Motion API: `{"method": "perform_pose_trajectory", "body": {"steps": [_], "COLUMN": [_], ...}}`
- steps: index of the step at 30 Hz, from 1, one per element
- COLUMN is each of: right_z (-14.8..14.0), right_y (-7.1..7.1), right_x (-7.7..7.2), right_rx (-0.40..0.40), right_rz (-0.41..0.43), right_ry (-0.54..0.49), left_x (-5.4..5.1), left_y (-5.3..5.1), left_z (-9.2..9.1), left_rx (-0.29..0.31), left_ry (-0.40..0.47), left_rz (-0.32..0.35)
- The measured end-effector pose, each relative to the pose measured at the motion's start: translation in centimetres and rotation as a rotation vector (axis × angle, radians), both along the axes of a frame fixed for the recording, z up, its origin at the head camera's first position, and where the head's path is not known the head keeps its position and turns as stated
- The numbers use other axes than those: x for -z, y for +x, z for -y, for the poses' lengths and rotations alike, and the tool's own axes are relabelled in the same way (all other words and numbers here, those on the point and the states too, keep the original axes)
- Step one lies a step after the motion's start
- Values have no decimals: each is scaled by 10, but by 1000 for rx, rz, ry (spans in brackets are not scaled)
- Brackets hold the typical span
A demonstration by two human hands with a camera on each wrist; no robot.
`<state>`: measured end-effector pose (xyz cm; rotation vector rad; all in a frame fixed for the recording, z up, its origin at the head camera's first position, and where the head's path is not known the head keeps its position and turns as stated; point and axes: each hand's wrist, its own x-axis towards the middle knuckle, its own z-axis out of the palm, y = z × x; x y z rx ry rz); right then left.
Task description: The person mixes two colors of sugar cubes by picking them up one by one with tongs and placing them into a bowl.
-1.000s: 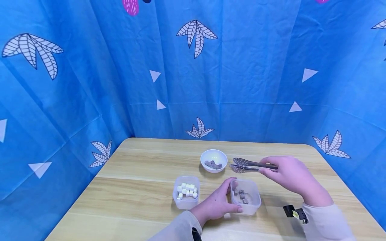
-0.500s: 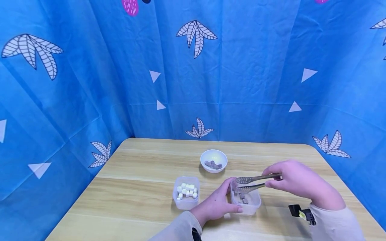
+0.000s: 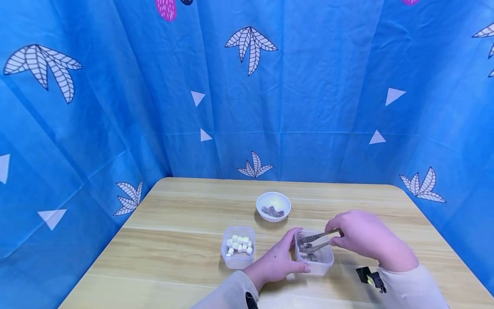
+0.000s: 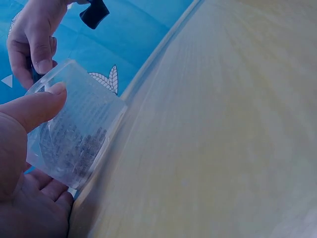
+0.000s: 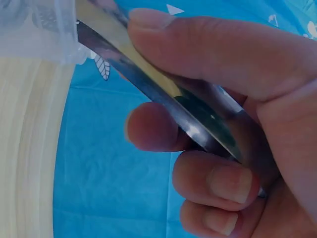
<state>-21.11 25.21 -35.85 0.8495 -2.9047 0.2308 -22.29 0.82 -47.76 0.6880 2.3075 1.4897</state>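
My right hand (image 3: pixel 364 236) grips metal tongs (image 3: pixel 317 248), whose perforated tips reach down into the right clear container (image 3: pixel 322 269) among dark cubes (image 3: pixel 312 257). Whether a cube is between the tips I cannot tell. In the right wrist view, thumb and fingers of the right hand (image 5: pixel 223 99) curl round the tongs (image 5: pixel 148 79). My left hand (image 3: pixel 275 262) holds that same container by its left side, thumb in front and fingers behind. The left wrist view shows the left hand's thumb against the wall of the container (image 4: pixel 74 129).
Left of my left hand stands a second clear container (image 3: pixel 238 262) with several white cubes (image 3: pixel 240 243). Behind both is a white bowl (image 3: pixel 273 198) holding several dark cubes (image 3: pixel 275 212). A blue patterned curtain (image 3: pixel 320 94) hangs around the wooden table (image 3: pixel 166 240).
The right hand has brought the tongs from beside the bowl down and toward me, into the right container. My left hand and the containers have stayed put.
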Motion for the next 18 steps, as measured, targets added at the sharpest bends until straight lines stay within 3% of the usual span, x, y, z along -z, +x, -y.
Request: {"method": "perform_pose_trajectory", "body": {"steps": [8,18], "right_z": [0,3], "right_y": [1,6], "right_x": [1,1], "right_rx": [-48,-9], "right_rz": [23,18], "right_ry": [-6,0], "left_x": [1,4], "left_y": [1,0], "left_z": [0,0], "left_rx": [4,9], "left_ry": [15,8], "left_rz": [12,-18]}}
